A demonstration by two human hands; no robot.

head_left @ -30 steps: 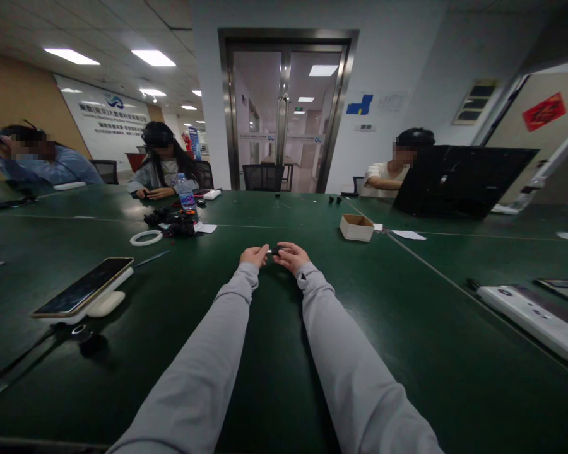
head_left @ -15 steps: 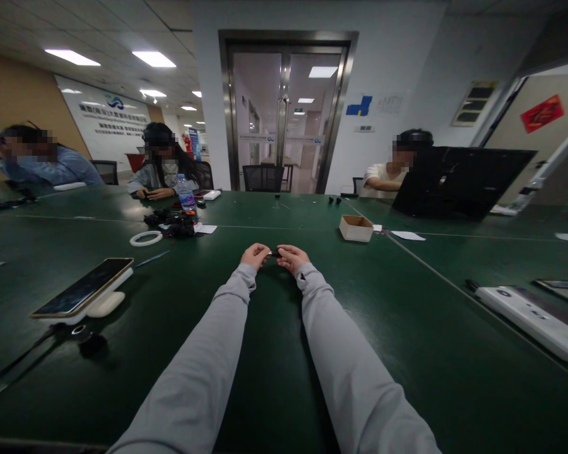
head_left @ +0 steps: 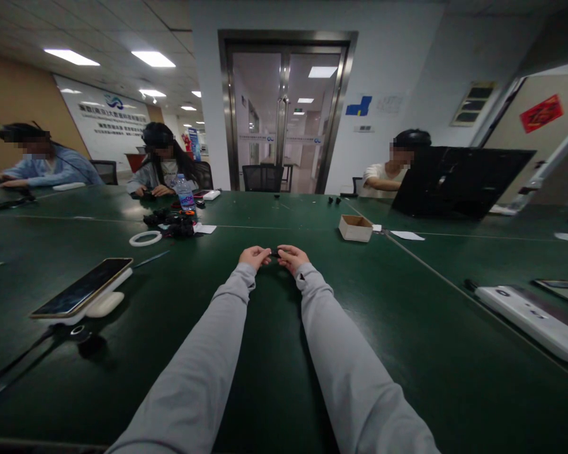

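Between my fingertips, over the green table (head_left: 378,328), is a small dark object (head_left: 274,254), too small to name. My left hand (head_left: 255,256) pinches its left end, where a pale spot shows. On its right end, my right hand (head_left: 292,256) closes with thumb and fingers. Most of the object is hidden by the fingers. Both arms reach forward in grey sleeves.
A small open box (head_left: 356,229) stands ahead to the right. Ahead left are a white tape roll (head_left: 145,238), black gear (head_left: 175,222) and a water bottle (head_left: 185,192). A phone (head_left: 82,287) lies at left, a white device (head_left: 532,315) at right. Several people sit across the table.
My hands stay almost in place, the left one shifted very slightly. At the far left, a person has lowered their hands from head height to the table.
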